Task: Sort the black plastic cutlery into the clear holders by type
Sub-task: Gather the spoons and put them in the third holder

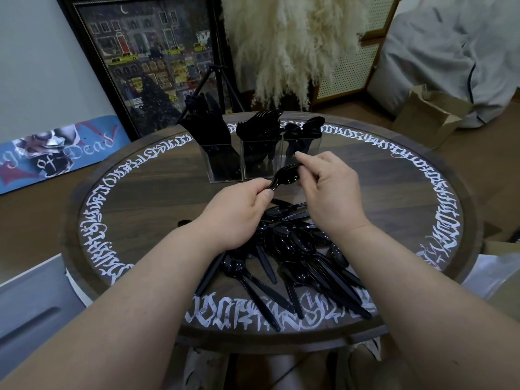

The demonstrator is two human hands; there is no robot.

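holding one black spoon (pixel 284 175) between left hand (pixel 236 218) and right hand (pixel 329 190).

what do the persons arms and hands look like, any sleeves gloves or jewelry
Both forearms are bare right up to the bottom edge of the picture, with no sleeves in view. The left hand and right hand wear no gloves, and no rings, watch or bracelets show on the fingers or wrists. No marks show on them.

Left hand (pixel 239 212) and right hand (pixel 329 187), fingers curled.
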